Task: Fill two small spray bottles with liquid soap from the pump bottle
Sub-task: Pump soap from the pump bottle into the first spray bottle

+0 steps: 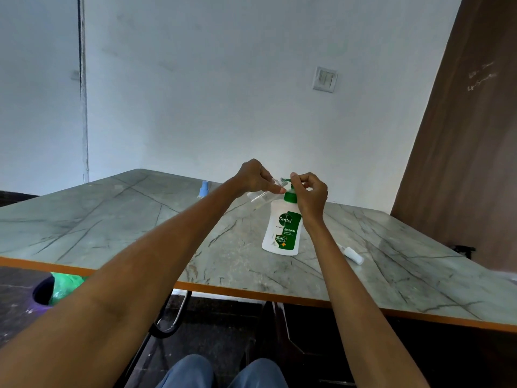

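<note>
- Pump bottle (282,231): white with green label, upright on the counter (112,228), about mid-depth, right of centre. Green pump head at top, mostly covered by the right hand.
- Right hand (309,193): grip closed around the pump head, thumb and fingers on top. Probably placed to press it down and steady the bottle.
- Left hand (256,177): grip pinched on a small clear spray bottle (258,196), tilted, its open neck up against the pump nozzle. Held that way so soap drops straight in, I'd guess.
- Fill level in the clear bottle: can't tell, it's transparent and blurred. Nozzle-to-neck contact also partly hidden by fingers.
- White sprayer part (352,254) lying flat near the right edge, front side. Likely the removed top of the held bottle; too small to confirm.
- Blue-capped spray bottle (203,189) standing near the far edge, well apart from the hands. Looks like the second one, waiting.
- Green-lined bin (60,287) below the front edge, left, partly cut off by the arm.
</note>
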